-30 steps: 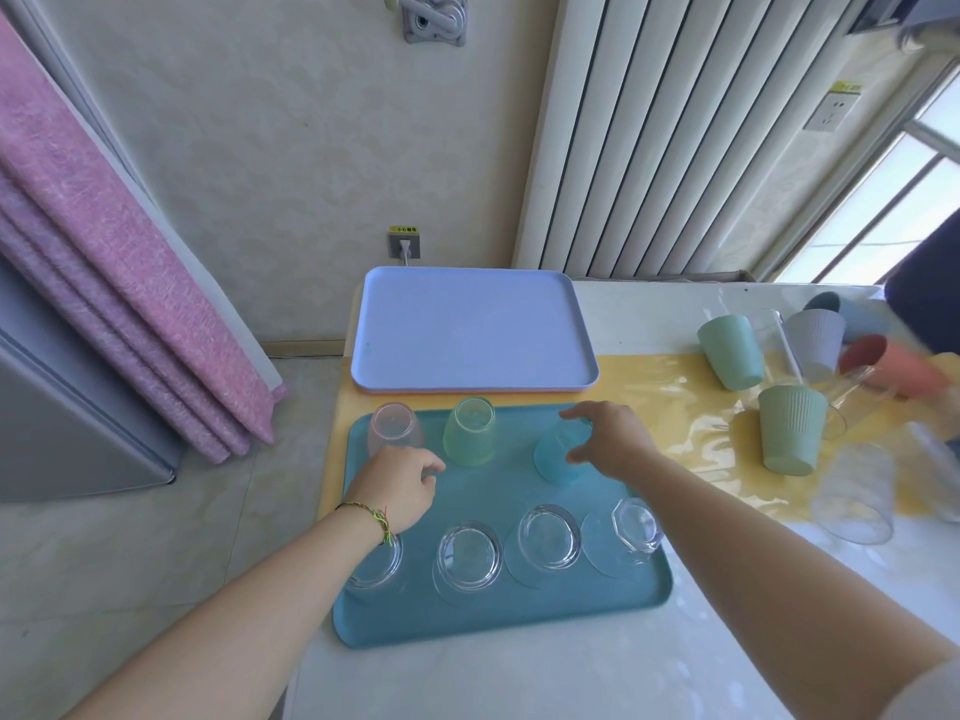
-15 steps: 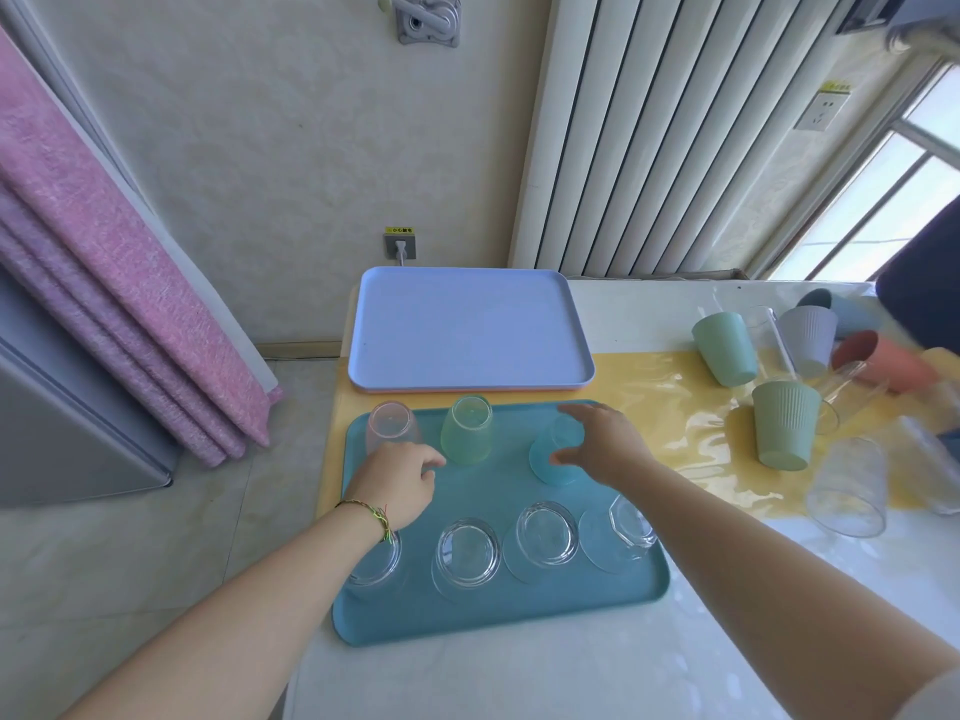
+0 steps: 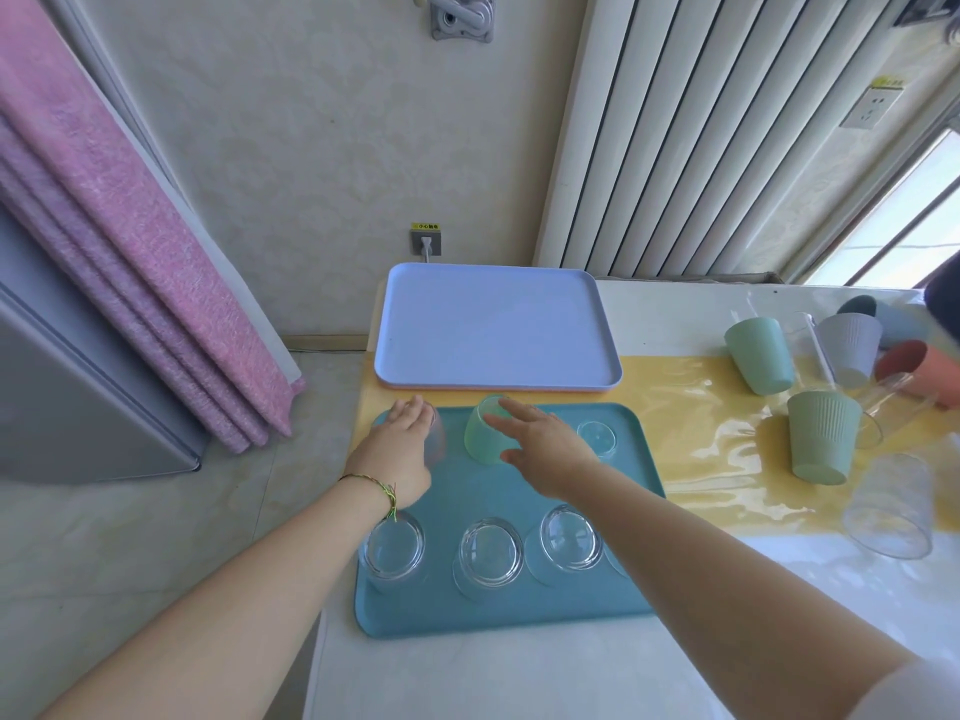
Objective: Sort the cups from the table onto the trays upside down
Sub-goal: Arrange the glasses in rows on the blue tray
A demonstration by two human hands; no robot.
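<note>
Three clear glasses (image 3: 491, 553) stand inverted along the near side of the teal tray (image 3: 498, 623); a pink cup (image 3: 436, 439), a green cup (image 3: 480, 433) and a pale blue cup (image 3: 597, 438) stand inverted along its far side; my left hand (image 3: 400, 452) lies with fingers straight on the pink cup; my right hand (image 3: 545, 452), fingers spread wide and holding nothing, is just beside the green cup; further cups (image 3: 821, 441) sit on the worktop (image 3: 519, 678) to the right.

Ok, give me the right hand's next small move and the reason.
Probably swing the right hand, open and empty by the pale green cup, right to the ribbed green cup on the table: cups wait there, and the lilac tray holds none yet.
</note>
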